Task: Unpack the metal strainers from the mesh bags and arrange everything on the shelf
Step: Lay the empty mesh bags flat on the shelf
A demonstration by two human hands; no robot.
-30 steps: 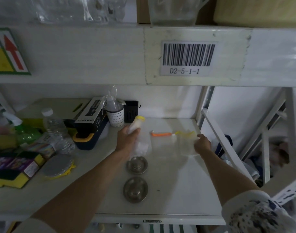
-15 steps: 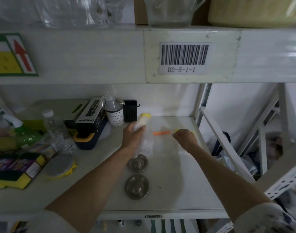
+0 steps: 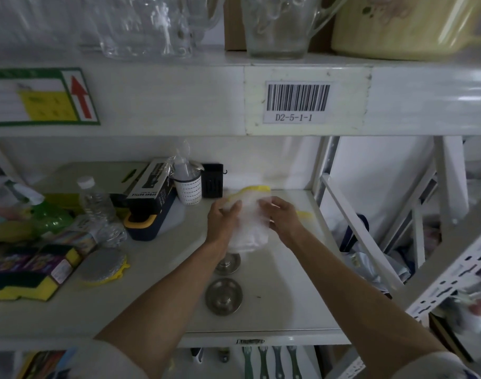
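Two round metal strainers lie on the white shelf (image 3: 288, 291): the near strainer (image 3: 223, 296) is in full view, the far strainer (image 3: 228, 264) is partly hidden under the bag. Above it I hold a white mesh bag (image 3: 249, 214) with a yellow rim, bunched between both hands. My left hand (image 3: 223, 218) grips its left side and my right hand (image 3: 283, 214) its right side. A yellow strip (image 3: 303, 213) of another bag peeks out behind my right hand.
Left of my hands stand a spray-bottle box (image 3: 149, 187), a white dotted cup (image 3: 190, 187), a black holder (image 3: 212, 180), a water bottle (image 3: 96, 201), sponges (image 3: 29, 272) and a round scourer (image 3: 104, 265). Glass jugs (image 3: 277, 26) sit on the shelf above. A white frame bar (image 3: 354, 228) slants at the right.
My right hand left the flat bag with the orange strip at the back right and came to the bag in my left hand. Both hands now bunch it together.
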